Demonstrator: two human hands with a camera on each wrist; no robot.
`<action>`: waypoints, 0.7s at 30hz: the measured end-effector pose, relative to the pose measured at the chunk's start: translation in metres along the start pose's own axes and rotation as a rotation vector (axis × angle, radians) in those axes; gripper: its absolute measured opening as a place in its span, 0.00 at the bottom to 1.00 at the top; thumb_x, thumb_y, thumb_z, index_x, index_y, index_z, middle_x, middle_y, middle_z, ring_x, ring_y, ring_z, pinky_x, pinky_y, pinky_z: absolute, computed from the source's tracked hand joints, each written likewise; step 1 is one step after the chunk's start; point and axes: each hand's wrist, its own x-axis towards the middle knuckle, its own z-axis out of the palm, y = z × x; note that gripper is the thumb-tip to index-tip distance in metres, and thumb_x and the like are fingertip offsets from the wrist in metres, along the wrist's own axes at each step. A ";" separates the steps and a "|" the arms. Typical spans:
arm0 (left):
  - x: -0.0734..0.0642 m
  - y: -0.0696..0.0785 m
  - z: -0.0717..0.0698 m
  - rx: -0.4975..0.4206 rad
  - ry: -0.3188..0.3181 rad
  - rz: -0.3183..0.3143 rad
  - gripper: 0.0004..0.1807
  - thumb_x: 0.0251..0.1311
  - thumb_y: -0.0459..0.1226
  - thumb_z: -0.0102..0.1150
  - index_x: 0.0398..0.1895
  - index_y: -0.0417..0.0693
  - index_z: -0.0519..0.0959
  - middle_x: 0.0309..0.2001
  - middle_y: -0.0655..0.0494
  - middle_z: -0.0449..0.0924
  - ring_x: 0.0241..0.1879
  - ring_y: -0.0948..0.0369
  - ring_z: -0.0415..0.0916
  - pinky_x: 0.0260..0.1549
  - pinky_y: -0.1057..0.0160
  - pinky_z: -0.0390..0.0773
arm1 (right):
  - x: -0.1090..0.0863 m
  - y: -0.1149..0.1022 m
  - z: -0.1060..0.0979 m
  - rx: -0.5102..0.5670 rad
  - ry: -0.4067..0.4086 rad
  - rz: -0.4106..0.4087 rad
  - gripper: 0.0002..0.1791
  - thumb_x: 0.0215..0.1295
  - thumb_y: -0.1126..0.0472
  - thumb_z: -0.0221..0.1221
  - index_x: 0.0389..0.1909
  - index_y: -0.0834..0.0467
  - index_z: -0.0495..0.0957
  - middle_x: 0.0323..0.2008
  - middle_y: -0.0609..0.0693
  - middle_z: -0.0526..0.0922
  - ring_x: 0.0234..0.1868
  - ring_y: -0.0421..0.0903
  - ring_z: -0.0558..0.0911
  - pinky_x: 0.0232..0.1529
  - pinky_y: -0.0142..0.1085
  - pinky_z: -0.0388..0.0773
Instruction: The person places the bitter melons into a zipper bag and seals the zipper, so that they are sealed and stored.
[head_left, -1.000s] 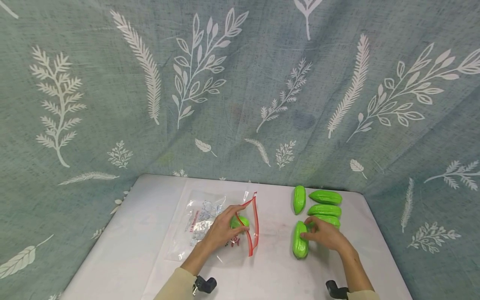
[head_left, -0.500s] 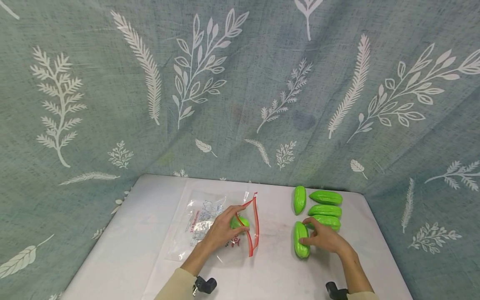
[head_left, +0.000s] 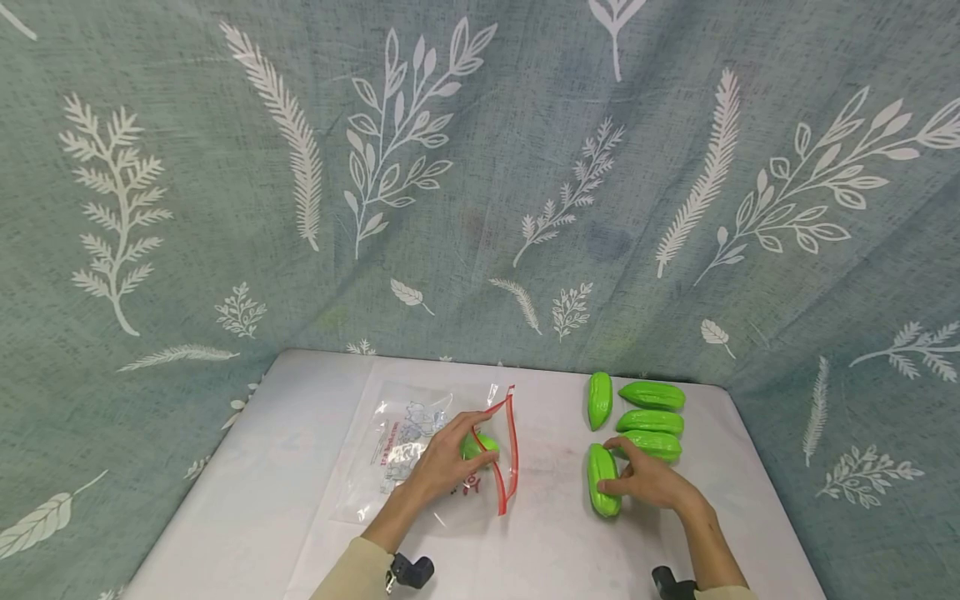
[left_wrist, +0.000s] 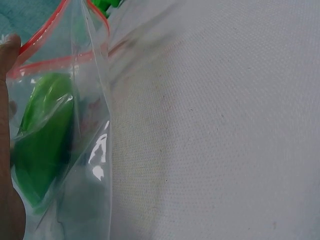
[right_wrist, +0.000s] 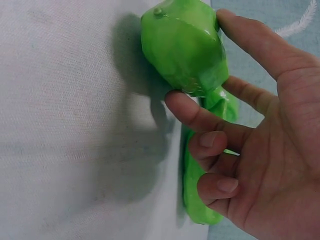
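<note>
In the head view my left hand (head_left: 442,462) holds a clear zip bag (head_left: 360,492) by its red-edged mouth, which gapes toward the right. A green vegetable lies inside the bag, seen through the plastic in the left wrist view; only part of the left hand shows there. My right hand (head_left: 648,477) grips a green, ridged, cucumber-like vegetable (head_left: 603,479) between thumb and fingers. In the right wrist view the held vegetable (right_wrist: 182,45) shows its blunt stem end, and the other fingers are curled beneath it.
Several similar green vegetables (head_left: 651,421) lie behind the right hand, with one more (head_left: 599,400) standing lengthwise to their left. The table has a white cover (head_left: 555,550). A leaf-patterned green-grey cloth (head_left: 480,208) hangs behind and at the sides.
The vegetable under my right hand has shifted slightly to the right, and the thumb sits a little lower on it. My left hand and the bag stay nearly still.
</note>
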 end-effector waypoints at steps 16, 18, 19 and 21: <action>0.000 -0.001 0.001 0.004 0.012 0.043 0.34 0.59 0.50 0.69 0.69 0.60 0.72 0.64 0.68 0.74 0.64 0.61 0.73 0.61 0.54 0.76 | -0.004 -0.004 0.000 -0.015 0.006 -0.016 0.43 0.53 0.49 0.74 0.69 0.52 0.67 0.32 0.51 0.80 0.33 0.47 0.77 0.31 0.40 0.73; 0.001 -0.001 0.001 0.006 0.017 0.054 0.34 0.59 0.50 0.70 0.69 0.60 0.72 0.63 0.68 0.74 0.64 0.61 0.74 0.61 0.54 0.76 | -0.003 -0.003 0.000 -0.009 0.000 -0.017 0.43 0.53 0.49 0.74 0.69 0.51 0.67 0.32 0.51 0.80 0.33 0.47 0.77 0.31 0.40 0.73; 0.001 -0.001 0.001 0.006 0.019 0.060 0.34 0.59 0.50 0.70 0.69 0.60 0.72 0.63 0.68 0.74 0.64 0.61 0.74 0.61 0.54 0.77 | -0.003 -0.002 0.000 -0.006 -0.003 -0.016 0.43 0.53 0.49 0.73 0.69 0.51 0.67 0.32 0.52 0.80 0.32 0.47 0.77 0.31 0.40 0.73; 0.001 -0.002 0.001 0.006 0.022 0.071 0.34 0.59 0.50 0.69 0.70 0.59 0.72 0.63 0.67 0.74 0.64 0.60 0.74 0.61 0.53 0.77 | -0.002 -0.002 0.000 -0.002 -0.007 -0.016 0.43 0.54 0.49 0.73 0.69 0.51 0.67 0.32 0.52 0.79 0.32 0.47 0.76 0.31 0.40 0.72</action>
